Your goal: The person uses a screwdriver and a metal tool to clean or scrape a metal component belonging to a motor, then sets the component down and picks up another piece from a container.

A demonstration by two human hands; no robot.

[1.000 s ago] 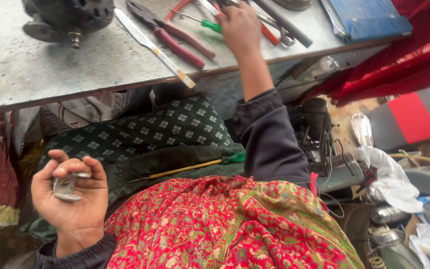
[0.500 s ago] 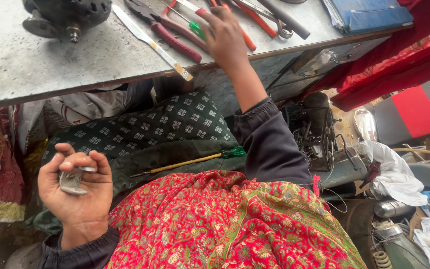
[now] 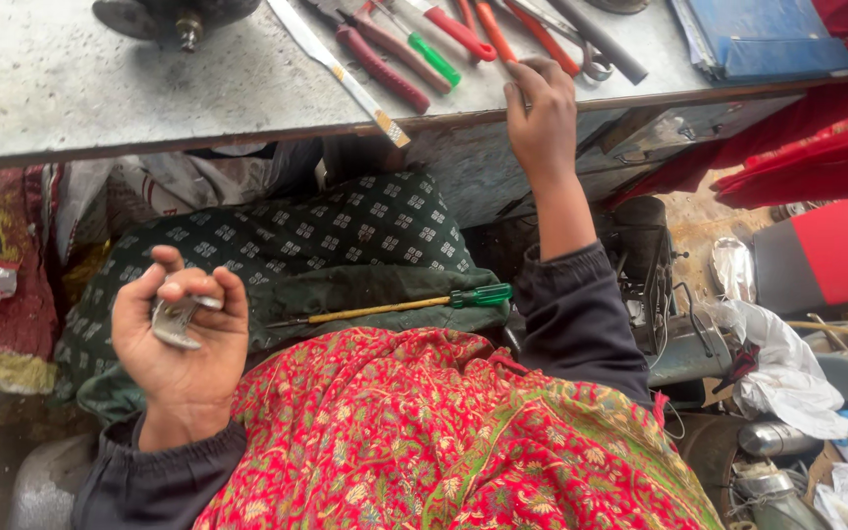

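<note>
Metal part point(image 3: 177, 319) is pinched in the curled left hand point(image 3: 184, 339) above the lap | right hand point(image 3: 540, 116) is rested on the grey surface point(image 3: 100, 88) edge — fingers loosely bent, nothing gripped | red-handled pliers point(image 3: 375, 54) just beside | green-handled screwdriver point(image 3: 404, 306) is laid across the lap.

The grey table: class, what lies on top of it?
On the table: pliers, screwdrivers, a blue folder, a motor part. The right hand rests at its edge. Farther back is out of frame.
</note>
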